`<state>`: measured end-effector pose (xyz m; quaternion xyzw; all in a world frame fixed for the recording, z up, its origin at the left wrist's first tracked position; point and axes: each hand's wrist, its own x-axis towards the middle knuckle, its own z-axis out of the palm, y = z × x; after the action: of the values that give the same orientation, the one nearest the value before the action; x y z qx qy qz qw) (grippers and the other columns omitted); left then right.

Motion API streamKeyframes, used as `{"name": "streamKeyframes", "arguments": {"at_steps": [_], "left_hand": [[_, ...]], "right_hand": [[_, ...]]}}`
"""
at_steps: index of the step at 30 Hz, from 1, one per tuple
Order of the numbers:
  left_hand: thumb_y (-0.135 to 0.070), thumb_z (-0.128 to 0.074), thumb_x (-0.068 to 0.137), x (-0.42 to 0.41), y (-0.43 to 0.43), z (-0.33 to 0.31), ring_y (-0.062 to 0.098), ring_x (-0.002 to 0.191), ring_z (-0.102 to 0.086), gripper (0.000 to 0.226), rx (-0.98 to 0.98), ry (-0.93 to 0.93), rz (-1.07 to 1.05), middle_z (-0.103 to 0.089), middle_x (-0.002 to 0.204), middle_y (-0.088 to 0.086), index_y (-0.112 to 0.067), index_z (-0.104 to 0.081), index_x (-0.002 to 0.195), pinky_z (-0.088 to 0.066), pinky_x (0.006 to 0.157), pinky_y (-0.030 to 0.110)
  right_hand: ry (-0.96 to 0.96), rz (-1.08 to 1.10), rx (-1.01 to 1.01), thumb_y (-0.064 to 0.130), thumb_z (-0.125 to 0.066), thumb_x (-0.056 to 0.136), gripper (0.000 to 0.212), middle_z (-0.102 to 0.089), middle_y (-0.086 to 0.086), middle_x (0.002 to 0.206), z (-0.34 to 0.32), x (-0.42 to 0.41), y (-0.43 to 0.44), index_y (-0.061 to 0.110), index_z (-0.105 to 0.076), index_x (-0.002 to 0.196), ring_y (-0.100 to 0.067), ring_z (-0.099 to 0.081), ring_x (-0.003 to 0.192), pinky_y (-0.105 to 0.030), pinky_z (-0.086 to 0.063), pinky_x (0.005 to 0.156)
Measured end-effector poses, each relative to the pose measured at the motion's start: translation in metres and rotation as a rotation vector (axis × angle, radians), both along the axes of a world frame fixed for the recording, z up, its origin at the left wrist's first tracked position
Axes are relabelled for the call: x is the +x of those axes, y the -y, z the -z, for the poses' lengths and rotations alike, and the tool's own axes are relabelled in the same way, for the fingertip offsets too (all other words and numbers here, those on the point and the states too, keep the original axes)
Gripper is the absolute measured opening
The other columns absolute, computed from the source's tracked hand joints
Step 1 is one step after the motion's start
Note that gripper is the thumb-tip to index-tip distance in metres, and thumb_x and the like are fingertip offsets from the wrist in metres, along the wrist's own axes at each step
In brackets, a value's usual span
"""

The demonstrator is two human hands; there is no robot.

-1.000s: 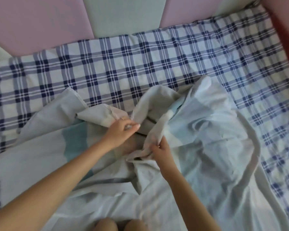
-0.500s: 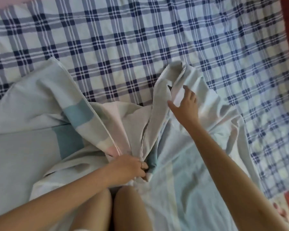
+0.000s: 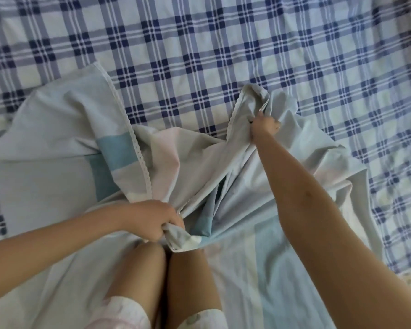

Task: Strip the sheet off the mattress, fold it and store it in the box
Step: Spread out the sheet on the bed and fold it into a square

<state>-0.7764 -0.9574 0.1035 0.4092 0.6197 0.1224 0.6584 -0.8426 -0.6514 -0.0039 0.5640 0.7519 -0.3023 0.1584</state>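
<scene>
Sheet (image 3: 57,129): pale blue-white woven cotton look, thin and limp, with teal and faint pink blocks. It lies loose and crumpled on top of the plaid mattress cover (image 3: 199,55), heaped over the near half of the bed and across the person's lap. Scalloped lace-like trim (image 3: 128,129) runs along one folded-over edge on the left, and the same trim shows on the edge by the far hand.

Left hand (image 3: 154,222): fingers curled tight round a bunched corner of the sheet, just above the knees (image 3: 166,262). The fabric fans out from that fist in long radiating creases.

Right hand (image 3: 265,125): arm stretched out, fingers clenched on a raised fold at the sheet's far edge, cloth peaking above the knuckles.

Plaid cover: navy-on-white check, lying flat, slightly rippled. Printed shorts (image 3: 119,314) at bottom edge.
</scene>
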Motion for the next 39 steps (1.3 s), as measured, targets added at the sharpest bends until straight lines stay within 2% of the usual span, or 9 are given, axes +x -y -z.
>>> {"name": "streamKeyframes", "arguments": {"at_steps": [6, 10, 15, 19, 22, 26, 29, 35, 39], "left_hand": [[-0.002, -0.051, 0.063, -0.010, 0.017, -0.003, 0.000, 0.084, -0.057, 0.051, 0.032, 0.083, -0.276, -0.062, 0.087, -0.021, -0.047, -0.058, 0.087, -0.047, 0.074, 0.024], [-0.006, -0.055, 0.064, -0.016, 0.025, -0.012, -0.004, 0.087, -0.059, 0.052, 0.125, 0.057, -0.510, -0.061, 0.097, -0.027, -0.056, -0.059, 0.078, -0.048, 0.074, 0.020], [0.007, -0.054, 0.073, -0.034, 0.013, -0.023, 0.009, 0.099, -0.057, 0.040, 0.324, -0.380, -0.819, -0.048, 0.120, -0.029, -0.013, -0.068, 0.105, -0.047, 0.082, 0.027], [0.003, -0.051, 0.084, -0.060, -0.009, -0.020, 0.030, 0.108, -0.055, 0.042, -0.098, -0.643, -0.688, -0.053, 0.128, 0.006, -0.006, -0.059, 0.124, -0.046, 0.089, 0.038], [-0.010, -0.044, 0.091, -0.061, -0.020, -0.029, 0.022, 0.088, -0.055, 0.028, -0.371, -0.611, -0.242, -0.059, 0.111, 0.009, -0.009, -0.056, 0.117, -0.045, 0.073, 0.031], [-0.003, -0.043, 0.089, -0.036, -0.024, -0.046, 0.014, 0.070, -0.045, 0.013, -0.300, -0.471, 0.098, -0.051, 0.079, 0.002, -0.012, -0.048, 0.081, -0.034, 0.056, 0.022], [0.004, -0.043, 0.082, -0.035, -0.021, -0.059, 0.009, 0.059, -0.036, 0.030, -0.297, -0.379, 0.224, -0.039, 0.067, -0.002, -0.017, -0.032, 0.063, -0.026, 0.047, 0.019], [0.012, -0.049, 0.076, -0.094, -0.045, -0.074, 0.022, 0.073, -0.054, 0.030, 0.056, -0.547, -0.681, -0.060, 0.074, 0.010, -0.014, -0.062, 0.080, -0.036, 0.059, 0.026], [0.021, -0.046, 0.073, -0.145, -0.062, -0.105, -0.020, 0.069, -0.051, 0.036, 0.457, -0.836, -1.101, -0.057, 0.073, -0.002, 0.002, -0.069, 0.094, -0.036, 0.062, 0.000]], "right_hand": [[0.123, -0.140, -0.059, 0.058, -0.050, 0.090, 0.072, -0.051, -0.018, 0.131, 0.005, 0.007, -0.012, -0.002, -0.049, 0.128, -0.031, -0.046, 0.125, -0.035, -0.038, 0.103], [-0.196, 0.140, 0.054, 0.038, -0.046, 0.086, 0.031, -0.050, -0.009, 0.106, -0.015, 0.034, -0.018, 0.009, -0.057, 0.086, -0.023, -0.051, 0.089, -0.030, -0.044, 0.084], [-0.632, 0.089, 0.406, 0.000, -0.041, 0.082, 0.024, -0.044, 0.003, 0.074, -0.110, 0.074, -0.042, 0.019, -0.038, 0.068, -0.007, -0.038, 0.061, -0.014, -0.029, 0.056], [-0.743, 0.332, 0.259, -0.005, -0.039, 0.082, 0.029, -0.038, 0.007, 0.070, -0.165, 0.109, -0.048, 0.023, -0.037, 0.076, 0.004, -0.043, 0.052, -0.011, -0.031, 0.052], [-0.470, 0.160, 0.022, 0.016, -0.049, 0.091, 0.007, -0.046, 0.001, 0.074, -0.184, 0.151, -0.035, 0.012, -0.053, 0.097, -0.004, -0.045, 0.061, -0.006, -0.032, 0.046], [0.512, -0.452, -0.516, 0.068, -0.058, 0.079, 0.064, -0.056, -0.004, 0.098, -0.174, 0.202, -0.019, 0.016, -0.048, 0.114, -0.017, -0.053, 0.086, -0.022, -0.045, 0.083], [0.871, -0.984, -0.500, 0.062, -0.050, 0.087, 0.052, -0.060, -0.001, 0.082, -0.164, 0.226, -0.020, 0.011, -0.061, 0.085, -0.016, -0.051, 0.072, -0.034, -0.043, 0.084], [-0.606, 0.117, 0.111, 0.014, -0.037, 0.103, 0.016, -0.048, -0.003, 0.067, -0.228, 0.187, -0.060, 0.012, -0.051, 0.095, 0.000, -0.048, 0.048, -0.022, -0.043, 0.049], [-0.995, 0.021, 0.016, 0.016, -0.034, 0.103, 0.030, -0.055, -0.011, 0.124, -0.260, 0.148, -0.080, 0.028, -0.047, 0.127, -0.026, -0.056, 0.112, -0.029, -0.047, 0.094]]}}
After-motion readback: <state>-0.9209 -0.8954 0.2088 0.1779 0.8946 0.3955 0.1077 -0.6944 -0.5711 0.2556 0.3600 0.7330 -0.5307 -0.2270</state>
